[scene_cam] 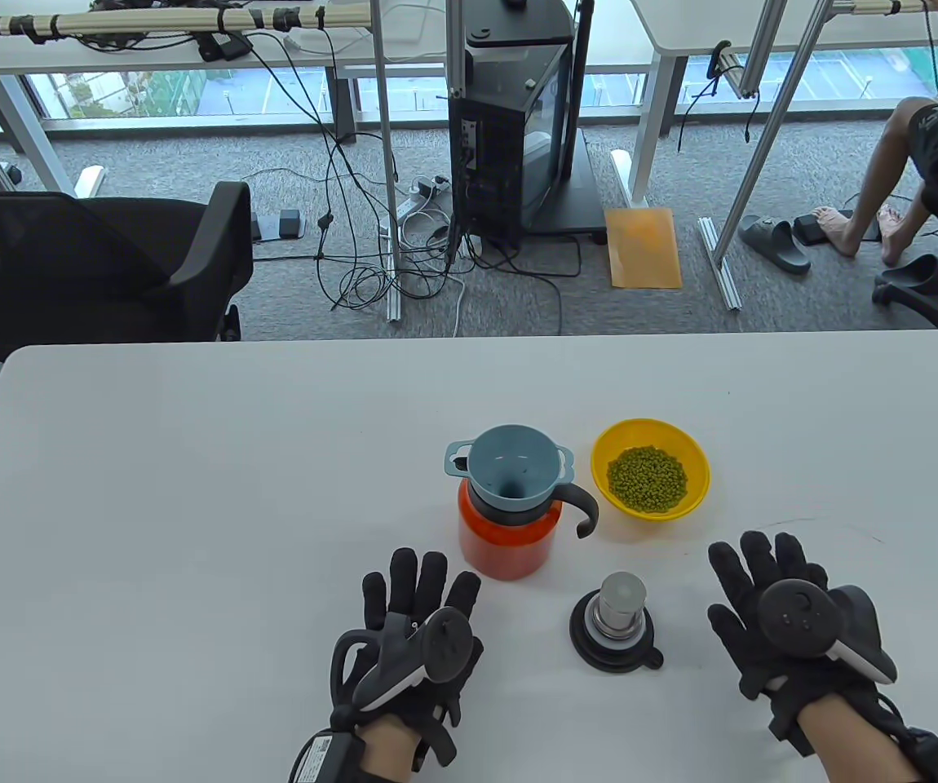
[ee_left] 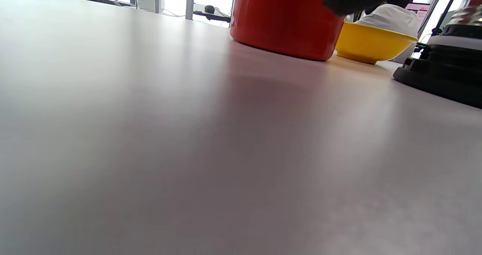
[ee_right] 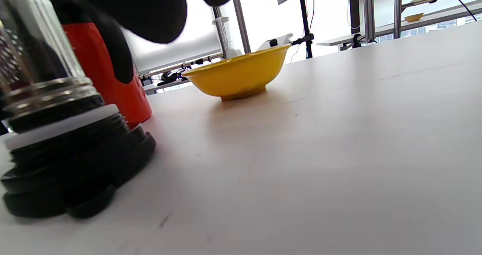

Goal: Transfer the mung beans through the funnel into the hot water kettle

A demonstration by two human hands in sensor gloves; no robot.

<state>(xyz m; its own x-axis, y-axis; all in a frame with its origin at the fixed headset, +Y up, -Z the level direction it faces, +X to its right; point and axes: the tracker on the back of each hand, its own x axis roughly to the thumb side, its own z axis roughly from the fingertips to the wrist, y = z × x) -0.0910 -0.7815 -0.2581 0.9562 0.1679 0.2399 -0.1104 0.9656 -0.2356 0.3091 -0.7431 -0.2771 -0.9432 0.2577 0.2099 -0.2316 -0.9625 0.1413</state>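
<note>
White desk (scene_cam: pixel 192 489) fills my feed, with office floor and cables beyond. I see the orange kettle (scene_cam: pixel 508 538) near the middle, a blue funnel (scene_cam: pixel 512 473) seated in its mouth. Just right of it sits a yellow bowl (scene_cam: pixel 651 469) holding the mung beans (scene_cam: pixel 647 479). The kettle's lid (scene_cam: pixel 616 626) stands nearer me, apart from both. My left hand (scene_cam: pixel 416 632) and right hand (scene_cam: pixel 787 616) rest flat on the desk, fingers spread, holding nothing.
</note>
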